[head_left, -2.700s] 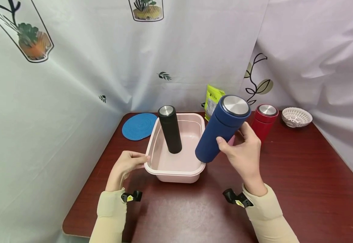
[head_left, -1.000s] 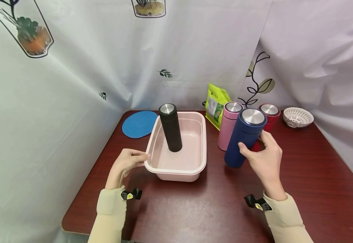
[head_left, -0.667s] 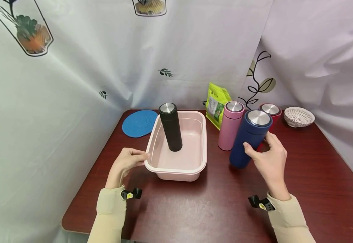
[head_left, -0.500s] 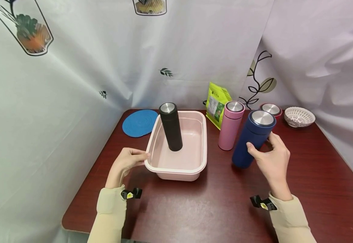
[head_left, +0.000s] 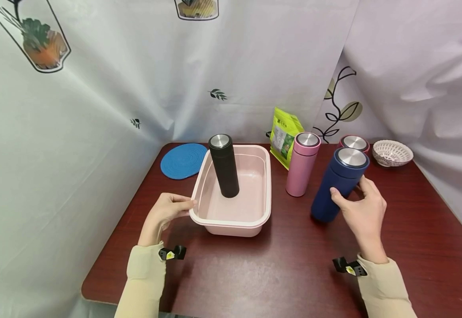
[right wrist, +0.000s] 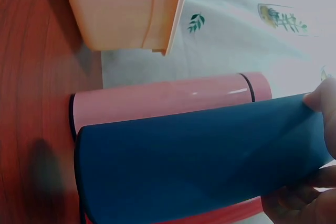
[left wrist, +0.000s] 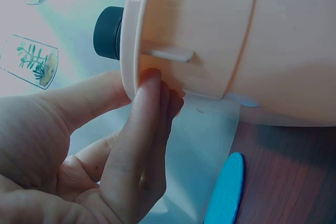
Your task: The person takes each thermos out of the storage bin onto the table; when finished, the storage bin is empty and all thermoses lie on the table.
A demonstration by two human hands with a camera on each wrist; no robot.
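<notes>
In the head view my right hand [head_left: 365, 217] grips a dark blue thermos flask [head_left: 336, 187] with a steel-topped lid, leaning slightly to the right. The right wrist view shows a gap between the blue flask's base [right wrist: 84, 174] and its shadow on the table. My left hand [head_left: 168, 216] pinches the near-left rim of a pale pink basin [head_left: 234, 226]. Inside the basin stands a black thermos flask [head_left: 224, 170]. A pink thermos flask [head_left: 302, 165] stands right of the basin. Behind the blue one, a red thermos flask [head_left: 354, 142] is mostly hidden.
A round blue mat [head_left: 183, 161] lies at the table's back left. Behind the pink flask stands a green bag [head_left: 283, 138]. A white woven basket [head_left: 392, 153] sits at the back right. Patterned curtain [head_left: 254, 66] hangs along the back of the dark red table [head_left: 262, 278].
My right hand has carried the blue thermos flask from above the basin's right edge rightward and lower, past the pink flask, uncovering it. My left hand stays on the basin rim.
</notes>
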